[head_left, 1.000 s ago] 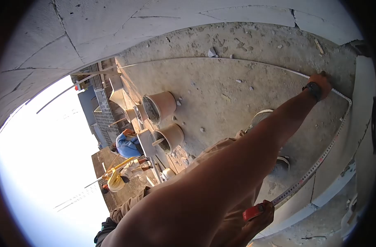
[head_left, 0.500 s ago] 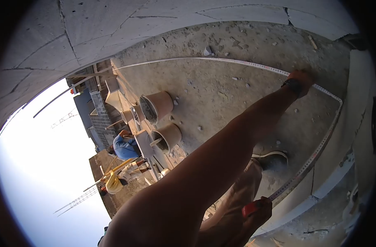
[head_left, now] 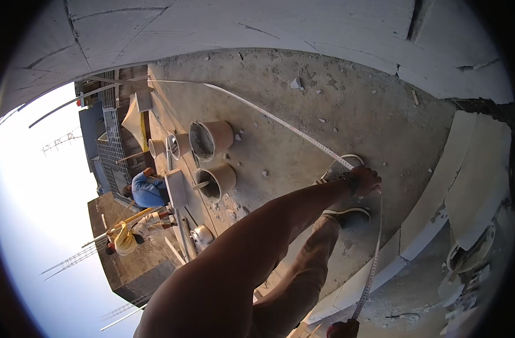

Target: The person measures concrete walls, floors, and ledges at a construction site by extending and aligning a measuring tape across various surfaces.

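The view is turned on its side, with the sky at the left. My left hand [head_left: 365,181], with a dark band on its wrist, is closed on the white blade of a tape measure [head_left: 302,134], in front of my shoes [head_left: 353,218]. From there the blade runs to the upper left across the floor. Its other stretch drops to my right hand [head_left: 347,328], which is closed around the reddish tape case at the bottom edge. Most of that hand is cut off. The blade's far end cannot be made out.
Pale block walling [head_left: 212,28] runs along the top, and a low block course [head_left: 432,231] curves at the right. Two mortar buckets [head_left: 219,141] stand on the gritty floor [head_left: 269,158]. Farther off are two people [head_left: 147,188], planks and a metal pot [head_left: 201,235].
My left hand has moved away from the corner toward my shoes, still on the blade, which now bends less. My right hand has shifted down to the frame's edge. The view has also shifted.
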Tool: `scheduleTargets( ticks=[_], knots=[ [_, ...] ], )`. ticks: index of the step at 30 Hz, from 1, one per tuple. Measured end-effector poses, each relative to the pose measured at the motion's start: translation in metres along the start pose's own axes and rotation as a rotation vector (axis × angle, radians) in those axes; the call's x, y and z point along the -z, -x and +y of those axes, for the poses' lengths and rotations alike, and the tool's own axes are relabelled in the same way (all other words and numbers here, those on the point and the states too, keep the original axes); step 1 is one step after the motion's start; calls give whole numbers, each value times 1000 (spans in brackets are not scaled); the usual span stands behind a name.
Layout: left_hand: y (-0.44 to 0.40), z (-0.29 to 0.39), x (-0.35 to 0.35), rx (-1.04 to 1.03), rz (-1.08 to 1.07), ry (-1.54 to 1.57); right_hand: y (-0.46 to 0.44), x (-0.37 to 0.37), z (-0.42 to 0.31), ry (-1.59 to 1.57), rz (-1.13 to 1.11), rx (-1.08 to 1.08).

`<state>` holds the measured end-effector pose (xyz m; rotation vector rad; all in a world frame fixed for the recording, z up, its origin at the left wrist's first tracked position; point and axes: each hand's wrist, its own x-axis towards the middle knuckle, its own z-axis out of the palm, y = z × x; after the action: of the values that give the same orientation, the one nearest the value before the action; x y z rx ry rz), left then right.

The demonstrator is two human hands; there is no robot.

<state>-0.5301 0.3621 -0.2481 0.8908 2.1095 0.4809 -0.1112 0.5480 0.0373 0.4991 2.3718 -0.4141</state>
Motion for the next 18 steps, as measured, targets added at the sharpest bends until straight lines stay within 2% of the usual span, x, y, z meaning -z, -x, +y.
scheduleTargets(
  ticks=[2,3,5,6,7,10,12,14,15,17,18],
  knots=[
    [21,26,-5,-38,2,-4,-1,46,-8,-292,-150,-460],
    [30,38,-7,-65,3,1,-2,56,-3,-275,-120,-436],
    [49,62,-6,-112,-23,25,-2,74,14,-133,-205,-206],
    [59,76,-3,-135,-51,46,-5,77,21,-86,-110,-99],
    [70,89,-2,-191,-23,88,-12,86,24,-65,-76,-74],
    [108,132,-1,-270,52,100,-40,112,24,-367,-187,-70],
    [132,154,6,-311,61,171,-60,138,-19,-262,-191,-41],
    [155,164,9,-283,154,238,-81,144,-34,-194,-279,-71],
    [165,164,16,-214,154,255,-90,134,-32,-176,-255,-45],
    [195,153,48,-62,175,264,-99,121,-27,71,-213,225],
    [209,140,50,25,312,250,-102,128,-33,91,-193,239]
  ],
)
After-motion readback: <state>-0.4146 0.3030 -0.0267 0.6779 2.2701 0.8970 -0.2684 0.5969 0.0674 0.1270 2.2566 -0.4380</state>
